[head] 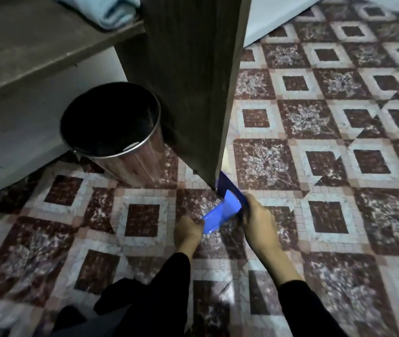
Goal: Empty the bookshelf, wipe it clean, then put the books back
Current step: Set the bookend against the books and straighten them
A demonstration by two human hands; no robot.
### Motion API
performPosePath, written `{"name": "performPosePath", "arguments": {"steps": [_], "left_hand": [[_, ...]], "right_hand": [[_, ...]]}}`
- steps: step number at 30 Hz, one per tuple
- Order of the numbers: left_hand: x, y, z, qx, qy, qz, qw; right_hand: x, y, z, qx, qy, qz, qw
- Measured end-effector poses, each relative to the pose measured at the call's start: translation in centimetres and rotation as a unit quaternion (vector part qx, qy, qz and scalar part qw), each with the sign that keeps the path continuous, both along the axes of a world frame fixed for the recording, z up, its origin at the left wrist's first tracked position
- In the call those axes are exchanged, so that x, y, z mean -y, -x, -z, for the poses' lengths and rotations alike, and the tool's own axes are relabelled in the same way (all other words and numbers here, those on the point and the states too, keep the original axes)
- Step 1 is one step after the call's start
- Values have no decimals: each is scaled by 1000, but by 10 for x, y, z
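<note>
Low down at the foot of a dark wooden panel (193,76) of the bookshelf, both my hands hold blue books. My left hand (188,231) grips the near end of a light blue book (218,214) that tilts over the floor. My right hand (259,215) grips a dark blue book (230,186) that stands upright against the panel's bottom corner. The shelf's inside is hidden behind the panel. A folded light blue cloth (110,9) lies on a brown surface (23,40) at the top left.
A shiny metal waste bin (120,147) with a dark inside stands on the floor just left of the panel. The floor (327,142) is patterned maroon and white tile. A white wall or cabinet front (23,132) runs along the left. Dark clothing (130,302) lies at the bottom.
</note>
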State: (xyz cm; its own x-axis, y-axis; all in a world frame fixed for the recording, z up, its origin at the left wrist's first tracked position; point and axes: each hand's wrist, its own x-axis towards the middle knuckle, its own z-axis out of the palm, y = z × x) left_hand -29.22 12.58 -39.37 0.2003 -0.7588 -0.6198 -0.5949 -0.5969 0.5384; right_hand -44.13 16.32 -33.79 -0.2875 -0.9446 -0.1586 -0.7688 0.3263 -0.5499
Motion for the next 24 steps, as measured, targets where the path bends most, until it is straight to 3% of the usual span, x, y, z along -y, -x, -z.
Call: {"name": "performPosePath", "arguments": {"steps": [10,17,21,24], "left_hand": [[-2,12,45,98,22,20,995],[-2,12,50,124,23,53,991],[-6,13,49,104,2,54,993],[-6,13,46,2,-21,30,999]], "right_hand": [[-1,-1,32,25,103,68,992],[1,3,29,6,78,87,993],[-3,14,19,27,65,105,992],[-17,15,4,31,113,106,987]]}}
